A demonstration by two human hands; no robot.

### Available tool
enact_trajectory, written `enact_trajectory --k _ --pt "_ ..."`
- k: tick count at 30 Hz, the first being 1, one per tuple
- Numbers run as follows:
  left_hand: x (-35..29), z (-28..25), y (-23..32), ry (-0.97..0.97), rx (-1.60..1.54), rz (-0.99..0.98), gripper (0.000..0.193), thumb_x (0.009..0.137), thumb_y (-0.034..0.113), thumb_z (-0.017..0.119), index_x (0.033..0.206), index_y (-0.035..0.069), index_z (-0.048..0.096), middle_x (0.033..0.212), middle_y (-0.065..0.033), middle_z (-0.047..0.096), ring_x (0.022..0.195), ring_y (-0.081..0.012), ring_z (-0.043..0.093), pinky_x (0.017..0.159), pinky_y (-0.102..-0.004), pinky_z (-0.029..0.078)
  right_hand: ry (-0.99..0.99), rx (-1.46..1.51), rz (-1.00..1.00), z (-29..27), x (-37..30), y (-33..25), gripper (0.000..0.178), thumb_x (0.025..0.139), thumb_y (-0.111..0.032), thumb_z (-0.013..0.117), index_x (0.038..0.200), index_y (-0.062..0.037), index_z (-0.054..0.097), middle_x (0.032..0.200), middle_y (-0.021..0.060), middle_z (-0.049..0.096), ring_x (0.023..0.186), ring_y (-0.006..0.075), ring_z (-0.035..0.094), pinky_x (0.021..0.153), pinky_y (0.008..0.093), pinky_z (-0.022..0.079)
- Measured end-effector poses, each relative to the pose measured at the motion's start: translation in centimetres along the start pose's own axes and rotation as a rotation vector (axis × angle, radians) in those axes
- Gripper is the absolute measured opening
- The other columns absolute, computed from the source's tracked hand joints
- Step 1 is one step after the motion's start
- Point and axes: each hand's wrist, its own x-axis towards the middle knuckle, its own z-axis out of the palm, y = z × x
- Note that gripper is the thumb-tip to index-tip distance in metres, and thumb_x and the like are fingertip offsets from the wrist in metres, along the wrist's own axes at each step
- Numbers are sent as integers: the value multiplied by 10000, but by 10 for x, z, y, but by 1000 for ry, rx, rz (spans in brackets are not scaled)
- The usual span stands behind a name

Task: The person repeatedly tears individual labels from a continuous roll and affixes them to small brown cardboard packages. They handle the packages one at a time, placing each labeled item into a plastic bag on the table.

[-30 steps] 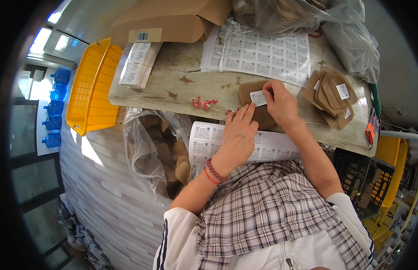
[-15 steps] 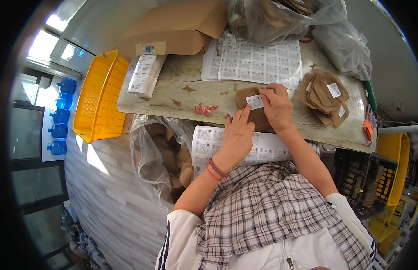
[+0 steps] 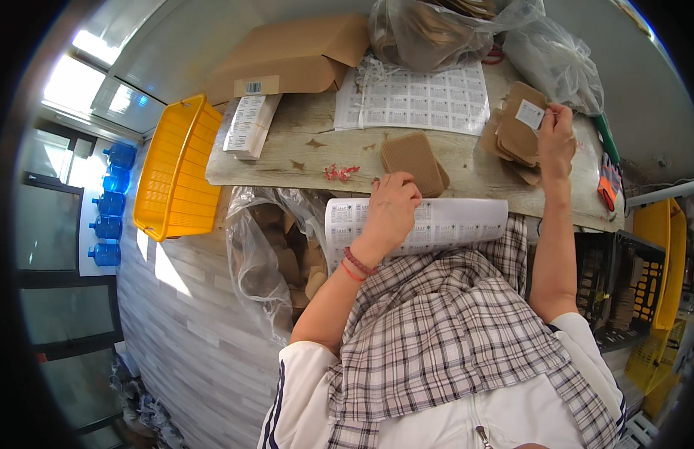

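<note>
My right hand (image 3: 556,138) reaches to the far right of the wooden table (image 3: 302,161) and grips a flat brown piece with a white label (image 3: 528,114) on top of a pile of brown pieces (image 3: 515,142). My left hand (image 3: 392,209) rests with bent fingers on a sheet of labels (image 3: 459,221) that hangs over the table's near edge. It holds nothing. Just beyond its fingertips lies a small stack of plain brown pieces (image 3: 414,161).
A larger label sheet (image 3: 414,97), a cardboard box (image 3: 287,60) and clear bags (image 3: 467,30) lie at the back. A yellow basket (image 3: 175,172) stands left. A bag of brown pieces (image 3: 276,254) sits under the table. An orange cutter (image 3: 609,183) lies far right.
My right hand has carried the labelled brown piece from the table's middle to the pile at the right. My left hand slid back onto the label sheet. The view shifted left.
</note>
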Motion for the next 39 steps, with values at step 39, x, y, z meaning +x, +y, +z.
enact_trajectory --k 39 --pt "-29 -20 -12 -81 -153 -379 160 879 157 699 1001 69 753 928 -130 711 922 -314 644 873 -412 459 -730 1060 -113 -1 -166 -33 58 930 -8 668 965 -42 636 1116 70 600 1045 184 562 938 315 468"
